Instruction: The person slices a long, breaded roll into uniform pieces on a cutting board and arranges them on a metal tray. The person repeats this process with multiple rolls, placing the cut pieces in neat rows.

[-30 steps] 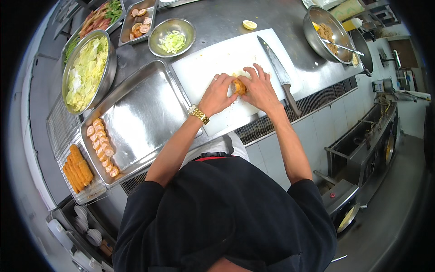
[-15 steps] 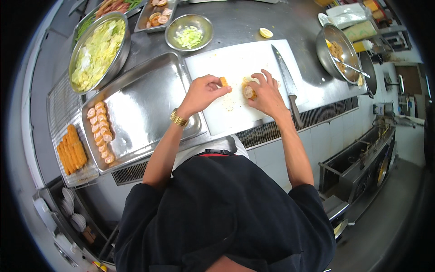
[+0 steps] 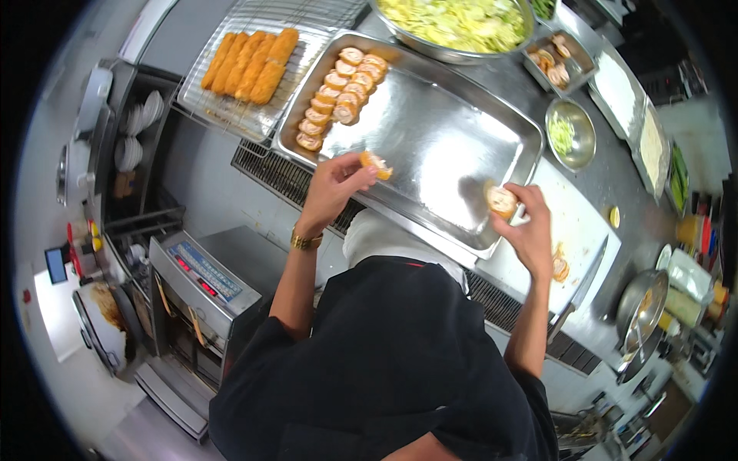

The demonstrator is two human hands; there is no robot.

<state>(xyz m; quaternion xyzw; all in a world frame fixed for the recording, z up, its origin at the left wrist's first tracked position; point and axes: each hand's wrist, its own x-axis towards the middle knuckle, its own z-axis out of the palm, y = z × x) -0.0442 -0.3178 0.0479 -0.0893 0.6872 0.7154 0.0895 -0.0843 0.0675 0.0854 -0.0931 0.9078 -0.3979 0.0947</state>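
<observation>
Pinched in my left hand (image 3: 332,190), a breaded roll slice (image 3: 377,164) hangs over the near edge of the deep metal tray (image 3: 438,107). My right hand (image 3: 533,230) is closed on another roll slice (image 3: 502,201), its pale filling showing, above the tray's right end. Overlapping rows of roll slices (image 3: 350,88) line the tray's left side. Right of the tray lies the white cutting board (image 3: 576,211), with a leftover roll piece (image 3: 560,267) partly behind my right wrist. A long knife (image 3: 588,280) rests along the board's right side.
Several whole fried rolls (image 3: 250,65) lie on a wire rack (image 3: 196,100) at the left. Behind the tray stand a bowl of cut cabbage (image 3: 453,23), a small pan of rolls (image 3: 553,61) and a bowl of green slices (image 3: 569,134). A lemon half (image 3: 614,217) sits right of the board.
The view has turned left. Both hands have moved from the cutting board to the tray. The left still holds its slice; the right has lifted a slice off the board.
</observation>
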